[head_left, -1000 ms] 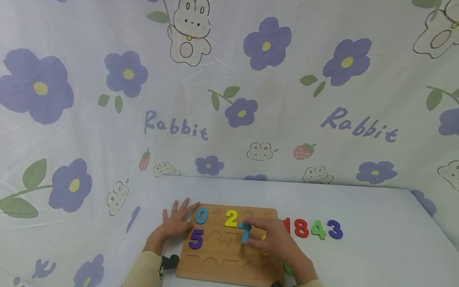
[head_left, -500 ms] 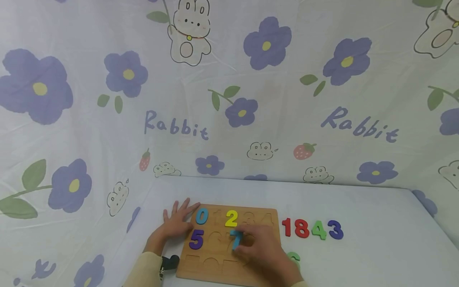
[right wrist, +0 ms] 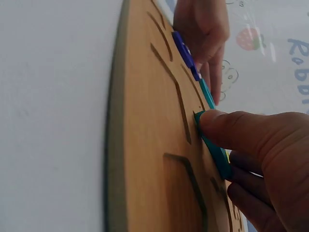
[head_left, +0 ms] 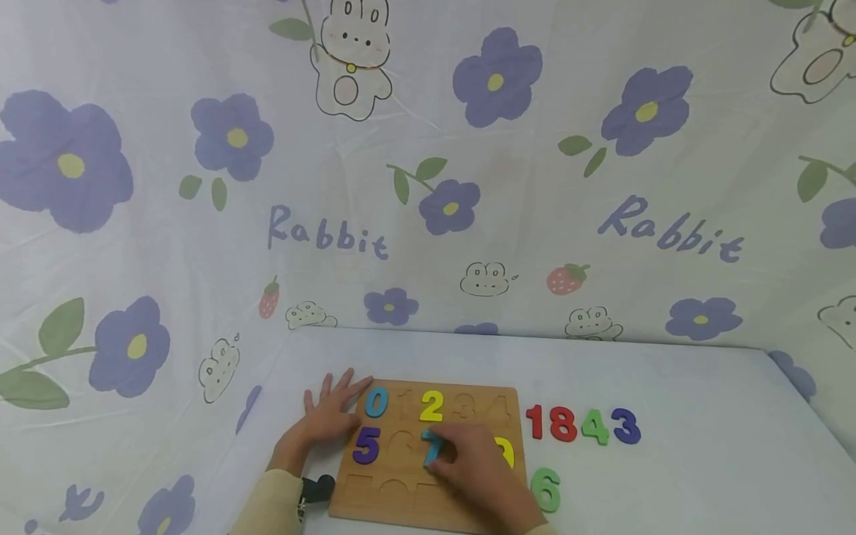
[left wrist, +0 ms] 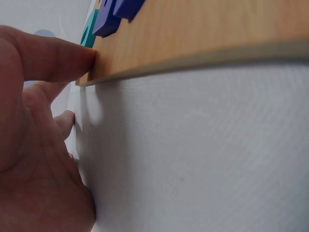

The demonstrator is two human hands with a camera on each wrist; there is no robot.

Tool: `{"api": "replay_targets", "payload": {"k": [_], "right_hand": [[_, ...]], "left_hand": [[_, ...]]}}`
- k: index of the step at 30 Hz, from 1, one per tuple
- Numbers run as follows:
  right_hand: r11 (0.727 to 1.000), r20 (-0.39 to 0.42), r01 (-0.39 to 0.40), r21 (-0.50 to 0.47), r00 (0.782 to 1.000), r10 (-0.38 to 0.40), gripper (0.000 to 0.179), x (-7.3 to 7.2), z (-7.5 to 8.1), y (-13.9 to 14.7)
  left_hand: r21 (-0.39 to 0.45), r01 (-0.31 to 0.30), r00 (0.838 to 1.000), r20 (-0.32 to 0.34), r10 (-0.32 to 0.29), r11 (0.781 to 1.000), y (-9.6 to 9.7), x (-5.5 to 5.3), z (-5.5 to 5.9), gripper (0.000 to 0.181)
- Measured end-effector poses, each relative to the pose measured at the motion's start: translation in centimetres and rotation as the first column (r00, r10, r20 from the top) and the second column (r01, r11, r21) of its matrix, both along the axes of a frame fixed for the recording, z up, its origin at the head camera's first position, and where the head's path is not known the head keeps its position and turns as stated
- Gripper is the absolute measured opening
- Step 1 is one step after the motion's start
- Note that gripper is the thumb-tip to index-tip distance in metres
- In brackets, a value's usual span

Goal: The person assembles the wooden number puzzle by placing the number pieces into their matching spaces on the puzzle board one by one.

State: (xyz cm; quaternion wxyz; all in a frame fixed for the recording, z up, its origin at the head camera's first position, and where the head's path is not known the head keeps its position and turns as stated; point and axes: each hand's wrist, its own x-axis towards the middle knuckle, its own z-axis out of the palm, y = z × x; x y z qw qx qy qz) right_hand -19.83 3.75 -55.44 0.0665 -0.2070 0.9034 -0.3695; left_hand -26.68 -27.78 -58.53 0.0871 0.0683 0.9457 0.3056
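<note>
A wooden number puzzle board lies on the white table, with a blue 0, yellow 2, purple 5 and a partly hidden yellow 9 in its recesses. Between thumb and fingers my right hand pinches a blue number 7 over the middle row, right of the carved 6 outline. In the right wrist view the 7 is close against the board's face. My left hand has its fingers spread at the board's upper left corner, thumb touching the edge.
On the table right of the board stand a row of loose numbers: red 1, red 8, green 4 and dark blue 3. A green 6 lies nearer. Behind hangs a rabbit-and-flower curtain.
My right hand has carried the blue 7 leftward and slightly down across the board to the middle row, uncovering the red 1 and the green 6. My left hand stays in place.
</note>
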Motion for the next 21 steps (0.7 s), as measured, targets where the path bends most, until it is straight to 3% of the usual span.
{"api": "replay_targets", "payload": {"k": [14, 21], "right_hand": [[1.000, -0.023, 0.006, 0.030, 1.000, -0.005, 0.050, 0.6, 0.2, -0.2], [0.998, 0.074, 0.019, -0.061, 0.997, -0.015, 0.056, 0.6, 0.9, 2.2]], "left_hand": [[0.010, 0.007, 1.000, 0.015, -0.007, 1.000, 0.2, 0.5, 0.9, 0.082], [0.033, 0.012, 1.000, 0.006, -0.013, 0.999, 0.5, 1.0, 2.1, 0.081]]}}
